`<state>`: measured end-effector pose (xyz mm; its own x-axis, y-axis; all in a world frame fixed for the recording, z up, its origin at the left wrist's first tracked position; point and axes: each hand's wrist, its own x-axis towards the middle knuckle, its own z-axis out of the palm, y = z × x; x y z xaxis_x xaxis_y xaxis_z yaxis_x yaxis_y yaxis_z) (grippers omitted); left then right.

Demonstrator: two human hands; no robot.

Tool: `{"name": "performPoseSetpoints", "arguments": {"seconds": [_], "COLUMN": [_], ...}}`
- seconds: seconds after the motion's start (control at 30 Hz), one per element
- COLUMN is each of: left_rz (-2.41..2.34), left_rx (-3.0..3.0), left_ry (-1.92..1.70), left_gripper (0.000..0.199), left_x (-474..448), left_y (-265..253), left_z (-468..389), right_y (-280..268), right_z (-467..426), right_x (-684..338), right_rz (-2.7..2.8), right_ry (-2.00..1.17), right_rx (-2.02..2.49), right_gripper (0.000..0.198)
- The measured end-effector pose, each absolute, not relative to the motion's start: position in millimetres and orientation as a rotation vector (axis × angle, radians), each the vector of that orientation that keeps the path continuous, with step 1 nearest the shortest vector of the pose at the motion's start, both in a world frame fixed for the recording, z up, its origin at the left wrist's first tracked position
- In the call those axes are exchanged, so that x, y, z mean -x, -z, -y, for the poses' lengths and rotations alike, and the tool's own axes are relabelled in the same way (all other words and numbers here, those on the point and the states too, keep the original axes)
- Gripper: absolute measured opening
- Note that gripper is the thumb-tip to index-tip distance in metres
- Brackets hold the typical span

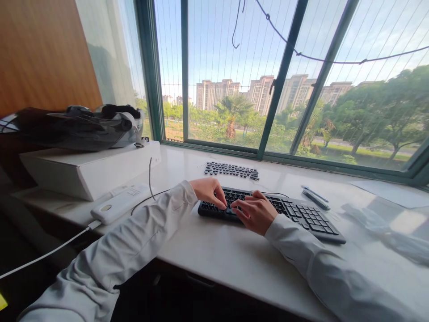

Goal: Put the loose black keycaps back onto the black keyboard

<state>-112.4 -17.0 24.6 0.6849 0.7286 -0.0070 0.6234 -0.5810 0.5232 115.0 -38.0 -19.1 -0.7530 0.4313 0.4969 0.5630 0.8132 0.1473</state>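
Note:
A black keyboard (321,223) lies at an angle on the white desk. Its number pad has keycaps on, while much of the left part shows bare key sockets. My left hand (209,191) reaches over the left end, thumb and forefinger brought close together and pointing down at the front rows. Beside it, my right hand (257,212) rests over the front edge with bent fingers, its forefinger and thumb near a small dark part by the left fingertips. Whatever lies between the fingers of either hand is too small to make out. Behind the keyboard, loose black keycaps (231,170) are laid out in rows.
A white power strip (122,203) with a cable sits at the left, before a white box (90,172) carrying a black bag-like item (97,127). Pens (315,198), a paper sheet (392,193) and clear plastic (392,232) lie right. A window (228,89) stands behind.

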Motion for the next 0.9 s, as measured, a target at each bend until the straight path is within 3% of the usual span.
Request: {"name": "performPoseSetpoints", "arguments": {"seconds": [0.9], "left_rz": [-1.134], "left_rx": [-2.289], "left_ry": [-0.2], "left_gripper": [0.033], "left_x": [109.4], "left_y": [-17.8], "left_z": [16.9], "right_y": [27.6], "right_z": [39.7], "right_x": [-112.8], "right_rz": [2.656], "right_ry": [0.29], "right_rx": [0.526], "right_gripper": [0.028]}}
